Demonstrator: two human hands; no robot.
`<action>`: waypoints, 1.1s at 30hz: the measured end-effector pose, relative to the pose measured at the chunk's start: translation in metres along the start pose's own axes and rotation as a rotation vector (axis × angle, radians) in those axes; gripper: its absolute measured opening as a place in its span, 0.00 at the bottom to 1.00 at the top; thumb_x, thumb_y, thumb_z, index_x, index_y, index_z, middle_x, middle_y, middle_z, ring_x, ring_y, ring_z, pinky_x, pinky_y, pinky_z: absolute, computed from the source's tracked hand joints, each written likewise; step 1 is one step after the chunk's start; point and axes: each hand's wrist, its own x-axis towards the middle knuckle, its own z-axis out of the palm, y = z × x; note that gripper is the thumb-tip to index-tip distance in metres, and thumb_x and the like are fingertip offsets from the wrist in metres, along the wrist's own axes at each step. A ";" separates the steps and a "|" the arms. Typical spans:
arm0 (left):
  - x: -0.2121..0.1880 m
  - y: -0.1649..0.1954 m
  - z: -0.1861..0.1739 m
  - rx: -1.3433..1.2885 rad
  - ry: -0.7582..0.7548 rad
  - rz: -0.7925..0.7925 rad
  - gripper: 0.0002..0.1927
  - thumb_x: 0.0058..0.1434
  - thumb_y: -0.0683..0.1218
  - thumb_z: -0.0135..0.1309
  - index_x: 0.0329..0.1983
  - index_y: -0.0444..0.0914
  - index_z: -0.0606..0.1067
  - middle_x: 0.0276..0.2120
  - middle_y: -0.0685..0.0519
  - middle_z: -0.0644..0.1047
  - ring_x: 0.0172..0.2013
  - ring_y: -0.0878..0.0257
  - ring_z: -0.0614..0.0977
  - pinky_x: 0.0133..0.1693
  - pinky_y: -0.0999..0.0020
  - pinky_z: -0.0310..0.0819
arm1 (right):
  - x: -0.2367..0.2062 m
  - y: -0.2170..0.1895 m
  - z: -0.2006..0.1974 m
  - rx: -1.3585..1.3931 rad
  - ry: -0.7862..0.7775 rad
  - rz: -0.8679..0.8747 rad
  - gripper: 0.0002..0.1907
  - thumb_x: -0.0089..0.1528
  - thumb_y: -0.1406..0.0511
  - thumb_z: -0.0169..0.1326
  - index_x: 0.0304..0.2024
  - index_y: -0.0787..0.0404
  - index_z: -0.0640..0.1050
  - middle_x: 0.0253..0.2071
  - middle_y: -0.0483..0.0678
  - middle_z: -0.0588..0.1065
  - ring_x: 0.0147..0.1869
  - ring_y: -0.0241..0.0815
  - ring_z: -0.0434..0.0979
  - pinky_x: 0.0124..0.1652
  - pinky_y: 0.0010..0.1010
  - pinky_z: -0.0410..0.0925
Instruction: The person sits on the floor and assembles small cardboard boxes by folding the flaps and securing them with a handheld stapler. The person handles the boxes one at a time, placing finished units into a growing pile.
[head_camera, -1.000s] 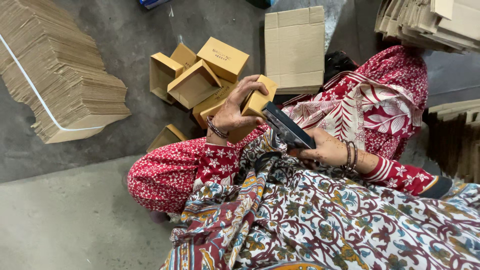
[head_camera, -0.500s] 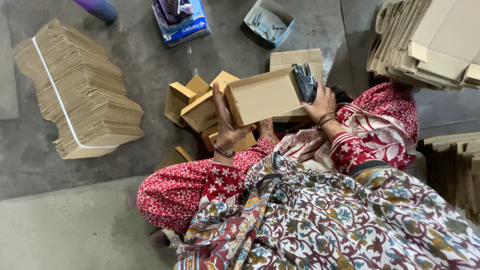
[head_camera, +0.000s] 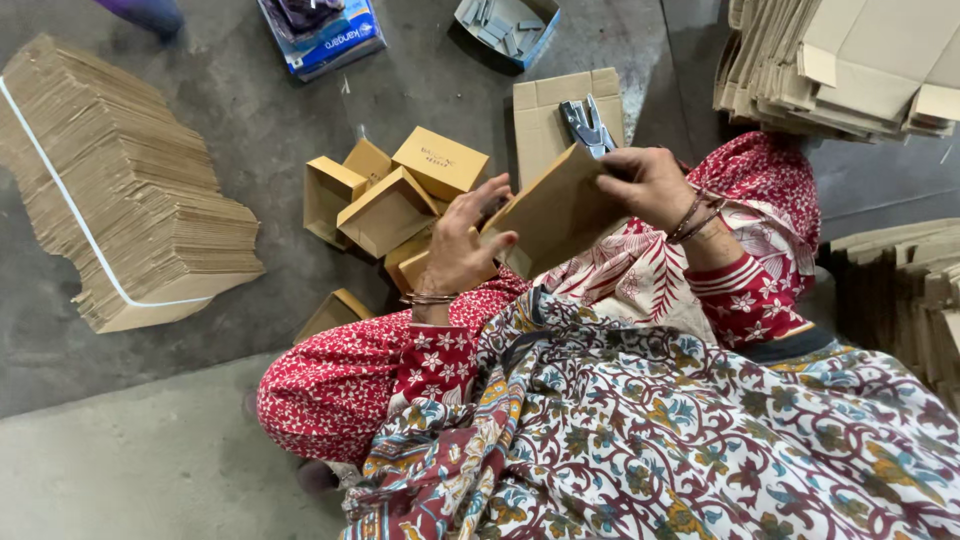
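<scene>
I sit on the floor and hold a brown cardboard box (head_camera: 555, 212) tilted over my lap. My left hand (head_camera: 458, 243) presses against its left end with the fingers spread. My right hand (head_camera: 648, 183) grips its upper right edge. A metal stapler (head_camera: 588, 124) sticks out just above my right fingers; whether the hand holds it I cannot tell. Red floral sleeves and a patterned cloth cover my arms and lap.
Several folded small boxes (head_camera: 400, 190) lie piled ahead of my knees, with a flat carton (head_camera: 545, 105) behind them. A strapped bundle of flat cartons (head_camera: 130, 210) sits at the left. More flat cardboard is stacked at the upper right (head_camera: 840, 60) and right (head_camera: 900, 290). A blue box (head_camera: 320, 30) and a small tray (head_camera: 505, 22) lie farther off.
The box came up from my lap, then dropped lower and tilted, its broad face turned toward me. My left hand shifted from beneath it to its left end.
</scene>
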 end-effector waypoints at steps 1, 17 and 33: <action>0.001 0.004 0.008 -0.067 -0.034 -0.015 0.39 0.61 0.50 0.65 0.74 0.49 0.62 0.60 0.50 0.79 0.62 0.55 0.78 0.64 0.58 0.73 | -0.003 -0.002 0.003 0.113 -0.106 0.045 0.15 0.64 0.66 0.59 0.50 0.70 0.80 0.39 0.48 0.81 0.42 0.31 0.78 0.42 0.24 0.72; -0.001 0.001 0.036 -0.544 0.110 -0.166 0.27 0.60 0.24 0.47 0.58 0.38 0.74 0.50 0.52 0.81 0.56 0.64 0.82 0.60 0.69 0.75 | -0.039 -0.065 0.048 1.109 -0.041 0.232 0.29 0.65 0.59 0.53 0.65 0.65 0.69 0.54 0.50 0.78 0.55 0.39 0.80 0.52 0.28 0.75; -0.008 -0.024 0.060 -0.821 0.033 -0.294 0.32 0.66 0.48 0.58 0.69 0.38 0.60 0.59 0.46 0.69 0.63 0.56 0.70 0.65 0.68 0.64 | -0.013 -0.055 0.078 -0.354 0.220 -0.342 0.09 0.57 0.67 0.69 0.39 0.57 0.82 0.40 0.44 0.79 0.47 0.41 0.78 0.50 0.34 0.69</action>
